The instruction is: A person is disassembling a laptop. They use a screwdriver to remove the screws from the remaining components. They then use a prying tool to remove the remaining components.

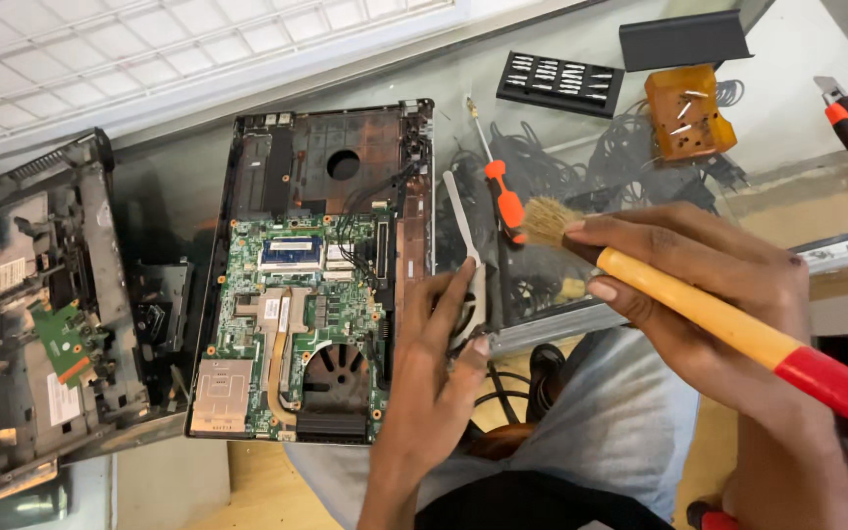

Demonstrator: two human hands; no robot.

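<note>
The left hand point(434, 368) pinches a small fan part point(470, 304) in a closed grip, just right of the opened laptop base point(311, 275), tilting it toward the bristles; the right hand point(709, 285) wraps closed around a yellow-handled brush point(699, 309), right of the laptop base.

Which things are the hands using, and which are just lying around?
In use: brush in the right hand; small fan part in the left hand; open laptop.
Lying about: screwdriver, bit set, orange block, second laptop shell.
</note>
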